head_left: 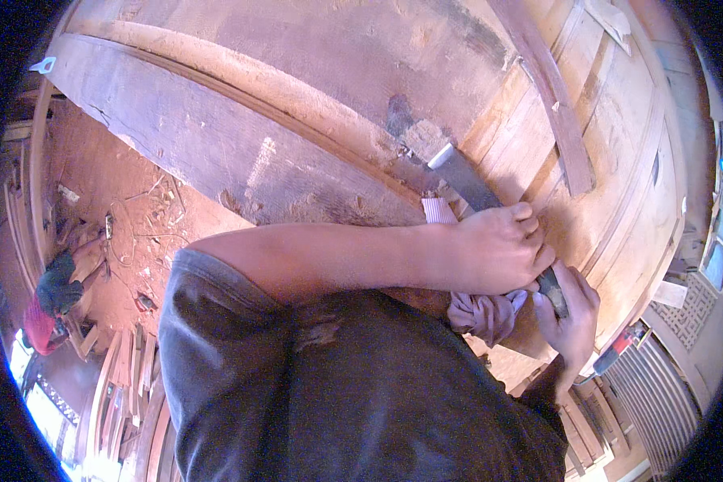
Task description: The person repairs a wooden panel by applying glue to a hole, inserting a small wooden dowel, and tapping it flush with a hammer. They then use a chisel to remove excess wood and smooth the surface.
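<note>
Tabletop [636, 205]: wooden, broad, pale, with long seams. Lying on it: one long, narrow brown board [557, 116]; left of this board, a wide grey-brown wooden slab [329, 60]; right of the board, a thin pale scrap [613, 22].

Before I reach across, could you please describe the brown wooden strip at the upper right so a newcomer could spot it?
On the large wooden surface, find the left hand, then look above and right of it. There the strip slants down from the picture's top edge, stopping short of the hand. Its reddish brown is darker than the pale boards beside it.
</note>
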A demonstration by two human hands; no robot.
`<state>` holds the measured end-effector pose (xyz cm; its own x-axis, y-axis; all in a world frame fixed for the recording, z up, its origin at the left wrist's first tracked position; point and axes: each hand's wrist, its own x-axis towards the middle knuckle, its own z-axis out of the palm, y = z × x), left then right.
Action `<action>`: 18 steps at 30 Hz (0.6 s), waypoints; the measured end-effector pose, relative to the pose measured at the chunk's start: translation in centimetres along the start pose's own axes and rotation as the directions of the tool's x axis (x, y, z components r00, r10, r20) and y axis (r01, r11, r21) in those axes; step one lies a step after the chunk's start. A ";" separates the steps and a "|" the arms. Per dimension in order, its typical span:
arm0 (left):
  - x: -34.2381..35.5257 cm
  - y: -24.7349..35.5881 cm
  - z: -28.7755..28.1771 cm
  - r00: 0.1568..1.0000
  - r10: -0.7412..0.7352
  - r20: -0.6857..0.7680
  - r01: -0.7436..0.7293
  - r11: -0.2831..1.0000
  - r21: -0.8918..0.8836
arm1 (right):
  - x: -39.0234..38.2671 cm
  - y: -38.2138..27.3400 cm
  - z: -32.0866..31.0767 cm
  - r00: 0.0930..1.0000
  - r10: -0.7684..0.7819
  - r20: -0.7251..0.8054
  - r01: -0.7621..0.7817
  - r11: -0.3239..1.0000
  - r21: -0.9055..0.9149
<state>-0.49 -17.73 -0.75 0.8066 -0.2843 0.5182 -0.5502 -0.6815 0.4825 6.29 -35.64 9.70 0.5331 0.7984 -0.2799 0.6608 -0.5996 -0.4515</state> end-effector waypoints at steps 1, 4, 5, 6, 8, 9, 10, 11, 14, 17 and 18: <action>0.1 -0.1 0.0 1.000 -0.009 -0.020 0.009 1.000 0.008 | 0.0 -0.1 -0.3 1.000 0.004 0.003 -0.004 1.000 0.006; 0.0 -0.3 -0.2 0.998 -0.027 -0.048 0.027 1.000 -0.001 | 0.2 -0.1 0.0 1.000 -0.002 -0.026 0.002 1.000 0.012; 0.1 -0.5 -0.2 0.999 -0.026 -0.039 0.026 1.000 -0.004 | 0.3 0.0 0.1 0.999 -0.011 -0.046 0.012 1.000 0.011; 0.2 -0.6 -0.2 0.999 -0.024 -0.031 0.024 1.000 -0.008 | 0.3 -0.1 0.1 0.999 -0.013 -0.051 0.014 1.000 0.025; 0.4 -0.3 -0.6 0.998 -0.040 0.038 0.042 0.998 -0.054 | 0.5 -0.3 -0.2 0.997 -0.026 -0.067 0.029 0.998 0.052; 0.6 -0.2 -0.9 0.996 -0.048 0.072 0.053 0.996 -0.071 | 0.5 -0.3 -0.4 0.997 -0.027 -0.069 0.031 0.998 0.061; 0.8 -0.2 -1.1 0.996 -0.046 0.074 0.053 0.994 -0.095 | 0.6 -0.2 -0.5 0.997 -0.029 -0.071 0.034 0.997 0.069; 1.0 -0.2 -1.5 0.996 -0.048 0.075 0.057 0.991 -0.123 | 0.7 -0.3 -0.6 0.997 -0.030 -0.068 0.035 0.996 0.077; 2.1 -0.3 -1.6 0.991 -0.049 0.121 0.076 0.970 -0.232 | 0.5 0.6 -1.4 0.994 -0.016 -0.106 0.020 0.999 0.035; 3.2 -0.7 -2.4 0.955 -0.073 0.288 0.165 0.936 -0.311 | 0.0 0.7 -1.6 0.958 0.239 -0.155 -0.155 0.894 0.421; 3.5 -0.8 -2.8 0.929 -0.091 0.358 0.212 0.925 -0.316 | 0.2 0.8 -1.4 0.937 0.292 -0.191 -0.136 0.810 0.570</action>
<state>2.21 -16.24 2.68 0.8768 -0.4439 0.1848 -0.4060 -0.4774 0.7792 7.67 -35.99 10.44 0.7938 0.5621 -0.2322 0.1614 -0.5628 -0.8107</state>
